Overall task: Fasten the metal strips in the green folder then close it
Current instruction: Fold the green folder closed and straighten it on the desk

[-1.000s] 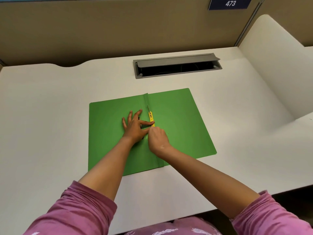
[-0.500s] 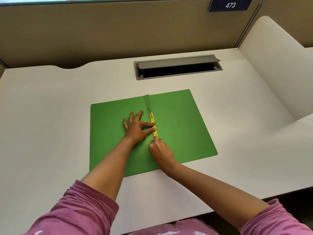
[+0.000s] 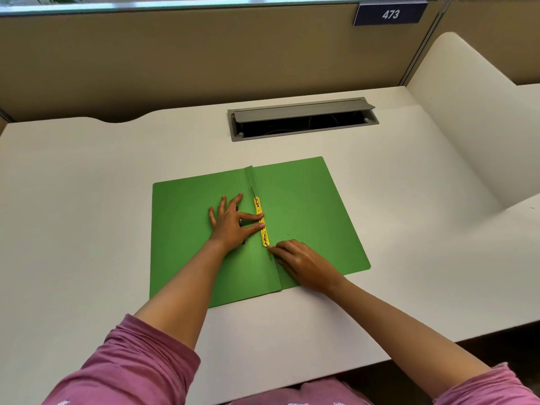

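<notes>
A green folder [image 3: 306,217] lies open and flat on the white desk [image 3: 87,229]. Along its centre fold runs a yellow fastener bar [image 3: 261,220], with a thin metal strip [image 3: 253,192] sticking out beyond its far end. My left hand [image 3: 230,223] lies flat on the left flap, fingers spread, thumb and forefinger pressing the yellow bar from the side. My right hand [image 3: 301,263] rests on the right flap, and its fingertips touch the near end of the bar, flattening the strip there. Neither hand grips anything.
A grey cable hatch [image 3: 302,119] with its lid raised is set into the desk beyond the folder. A tan partition [image 3: 204,54] bearing a "473" sign [image 3: 390,14] closes the back. A white curved divider [image 3: 473,112] rises on the right.
My right hand has slid from over the bar's middle toward me, down to its near end, uncovering the yellow bar. My left hand stays put.
</notes>
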Tool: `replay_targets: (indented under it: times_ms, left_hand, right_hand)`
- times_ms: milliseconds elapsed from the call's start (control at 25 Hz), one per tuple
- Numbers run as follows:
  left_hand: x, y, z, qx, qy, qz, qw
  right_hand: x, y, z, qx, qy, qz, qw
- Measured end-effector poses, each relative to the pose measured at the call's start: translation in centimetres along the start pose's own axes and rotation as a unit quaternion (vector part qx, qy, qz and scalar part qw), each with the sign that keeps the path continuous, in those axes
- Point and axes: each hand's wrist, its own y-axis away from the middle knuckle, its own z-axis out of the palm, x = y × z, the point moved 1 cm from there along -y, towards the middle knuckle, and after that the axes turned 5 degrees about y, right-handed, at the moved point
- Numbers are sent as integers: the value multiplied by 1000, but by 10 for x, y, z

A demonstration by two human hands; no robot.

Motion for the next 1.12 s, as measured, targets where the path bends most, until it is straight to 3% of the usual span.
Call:
replay_targets:
  times_ms: [120,320,800,1120]
  left_hand:
    - [1,1,-1,-2,3,-2,1000]
    - [7,3,-4,-5,1,-8,1000]
    - [29,37,2,148,-88,-23,985]
    - [-9,57,-35,266,-72,-263,924]
  right_hand:
    - [31,16,1,48,-66,77,994]
    - [67,30,3,115,-76,303,943]
    - [70,33,9,125,-81,327,933]
    - [68,31,7,128,-84,324,934]
